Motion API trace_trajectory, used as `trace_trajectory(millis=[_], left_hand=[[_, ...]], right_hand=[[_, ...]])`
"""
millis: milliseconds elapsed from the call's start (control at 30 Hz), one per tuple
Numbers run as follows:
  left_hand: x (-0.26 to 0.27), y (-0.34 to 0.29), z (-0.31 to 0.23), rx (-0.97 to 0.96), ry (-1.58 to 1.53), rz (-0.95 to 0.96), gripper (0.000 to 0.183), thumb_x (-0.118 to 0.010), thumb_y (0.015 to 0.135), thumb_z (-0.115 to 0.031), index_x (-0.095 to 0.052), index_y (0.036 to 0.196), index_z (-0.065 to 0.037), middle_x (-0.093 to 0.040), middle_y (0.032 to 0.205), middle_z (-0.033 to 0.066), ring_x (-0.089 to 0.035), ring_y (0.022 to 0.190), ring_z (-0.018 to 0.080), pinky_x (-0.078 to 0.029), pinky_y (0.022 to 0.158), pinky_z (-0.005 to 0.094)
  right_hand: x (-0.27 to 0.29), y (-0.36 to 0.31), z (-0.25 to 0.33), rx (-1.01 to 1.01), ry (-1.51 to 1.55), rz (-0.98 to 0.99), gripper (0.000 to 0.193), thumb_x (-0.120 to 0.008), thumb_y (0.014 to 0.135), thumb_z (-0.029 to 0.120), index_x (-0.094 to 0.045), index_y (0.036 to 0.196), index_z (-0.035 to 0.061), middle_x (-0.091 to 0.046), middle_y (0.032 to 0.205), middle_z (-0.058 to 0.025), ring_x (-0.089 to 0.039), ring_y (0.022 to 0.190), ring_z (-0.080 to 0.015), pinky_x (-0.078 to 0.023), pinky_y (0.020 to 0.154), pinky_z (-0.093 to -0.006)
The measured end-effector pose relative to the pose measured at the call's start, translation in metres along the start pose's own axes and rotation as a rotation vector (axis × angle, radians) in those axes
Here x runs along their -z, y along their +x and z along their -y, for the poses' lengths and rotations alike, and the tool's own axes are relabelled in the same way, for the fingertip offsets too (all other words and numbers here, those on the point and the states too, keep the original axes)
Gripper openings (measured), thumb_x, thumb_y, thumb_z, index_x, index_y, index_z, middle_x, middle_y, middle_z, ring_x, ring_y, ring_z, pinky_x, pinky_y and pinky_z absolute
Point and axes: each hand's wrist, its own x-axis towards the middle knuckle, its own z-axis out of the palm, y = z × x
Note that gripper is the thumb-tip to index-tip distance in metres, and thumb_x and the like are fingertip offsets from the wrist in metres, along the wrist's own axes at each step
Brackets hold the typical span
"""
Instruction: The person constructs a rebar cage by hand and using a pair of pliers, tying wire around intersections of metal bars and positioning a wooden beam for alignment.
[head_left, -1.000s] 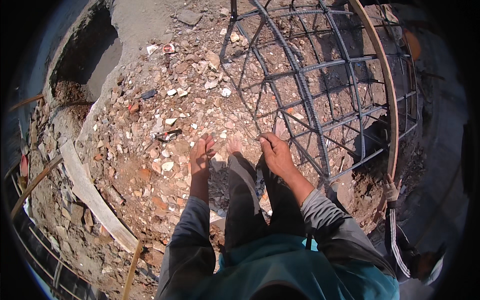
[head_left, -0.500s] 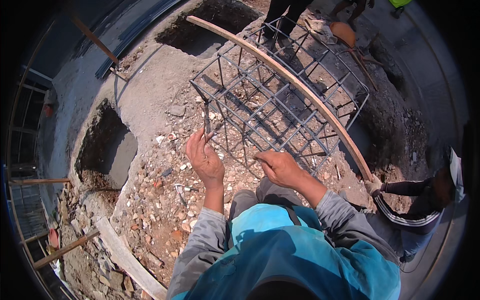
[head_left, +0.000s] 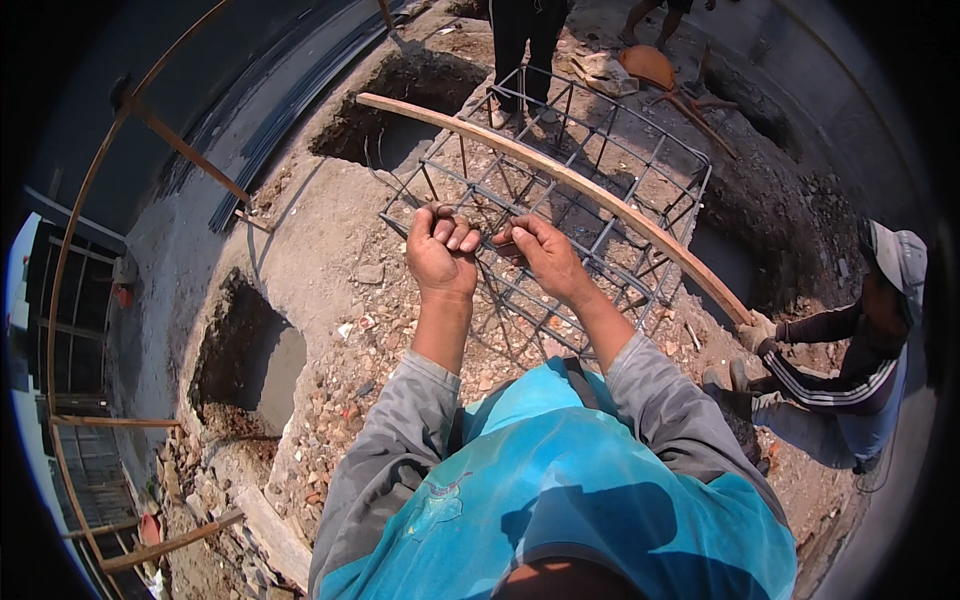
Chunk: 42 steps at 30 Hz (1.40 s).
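Observation:
A cage of dark steel reinforcing bars [head_left: 598, 245] lies on the rubble in front of me. Over its near left corner my left hand [head_left: 443, 255] is closed, palm up, fingers curled; thin wire [head_left: 378, 160] loops out beyond it on the far side. My right hand [head_left: 550, 262] is closed in a pinch just to the right, against the near bars. Whatever its fingertips hold is too small to make out. A long wooden board [head_left: 560, 172] crosses the top of the cage.
At right a crouching person in a hat [head_left: 850, 340] grips the board's near end. Another person's dark-trousered legs [head_left: 527, 50] stand beyond the cage. Dug pits lie at left [head_left: 285, 370], far left [head_left: 400, 130] and right [head_left: 722, 260]. An orange hard-hat-shaped object [head_left: 648, 68] sits at the back.
Both hands have moved farther forward and closer together, now over the cage's near left corner. My view has shifted. The crouching person still holds the board.

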Motion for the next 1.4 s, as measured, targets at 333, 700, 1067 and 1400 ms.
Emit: trace_trajectory(millis=[333,700,1067,1400], left_hand=[[0.011,0.026,-0.069,-0.181,-0.184,-0.226,0.013,-0.043,0.094,-0.016,-0.048,0.086,-0.008,-0.030,0.055,-0.0035,-0.030,0.048,0.0099,-0.030,0.045,0.0255],[0.086,0.052,-0.094,-0.520,0.552,-0.501,0.020,-0.041,0.090,-0.016,-0.054,0.093,-0.002,-0.050,0.065,0.0043,-0.050,0.057,0.0160,-0.048,0.056,0.0319],[0.014,0.074,0.114,0.162,0.192,-0.275,0.037,-0.043,0.098,-0.027,-0.054,0.126,-0.007,-0.056,0.097,0.0049,-0.055,0.091,0.0169,-0.049,0.082,0.0350],[0.020,0.122,0.166,0.141,0.539,-0.233,0.040,-0.050,0.099,-0.024,-0.049,0.132,-0.002,-0.046,0.069,-0.0022,-0.047,0.056,0.0092,-0.043,0.051,0.0247]], right_hand=[[-0.012,-0.014,0.028,0.056,-0.409,0.316,0.027,-0.048,0.096,0.021,-0.055,0.117,0.0054,-0.063,0.085,-0.0094,-0.062,0.082,-0.0202,-0.050,0.073,-0.0366],[0.075,-0.018,-0.002,0.268,-0.656,0.230,0.021,-0.053,0.096,0.023,-0.058,0.102,0.0032,-0.062,0.077,-0.0106,-0.060,0.070,-0.0233,-0.046,0.064,-0.0347],[0.090,0.043,-0.062,-0.079,-0.159,-0.185,0.027,-0.042,0.101,0.024,-0.057,0.098,0.0018,-0.060,0.081,-0.0026,-0.056,0.067,-0.0064,-0.046,0.058,-0.0204],[0.136,0.063,-0.062,-0.402,0.131,-0.080,0.026,-0.056,0.096,0.026,-0.064,0.103,0.0018,-0.054,0.070,0.0037,-0.046,0.059,-0.0041,-0.036,0.053,-0.0191]])
